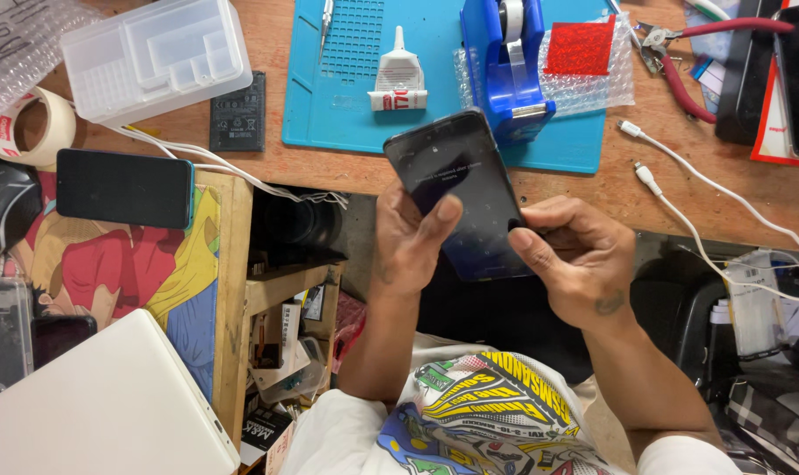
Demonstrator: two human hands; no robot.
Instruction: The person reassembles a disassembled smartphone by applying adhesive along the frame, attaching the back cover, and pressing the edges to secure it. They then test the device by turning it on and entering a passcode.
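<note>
A dark smartphone (456, 176) is held tilted above the desk's front edge, screen up with faint text on it. My left hand (408, 242) wraps its lower left side, the thumb lying across the glass. My right hand (571, 255) pinches the phone's right edge between thumb and forefinger. Both hands are in front of my chest, over the gap below the wooden desk (267, 163).
A blue work mat (346, 88) carries a glue tube (398, 77), a blue tape dispenser (505, 62) and red bubble wrap (580, 46). A loose battery (238, 114), clear plastic organiser (157, 54), second phone (125, 187), white laptop (100, 409), red-handled pliers (681, 62) and white cables (681, 189) lie around.
</note>
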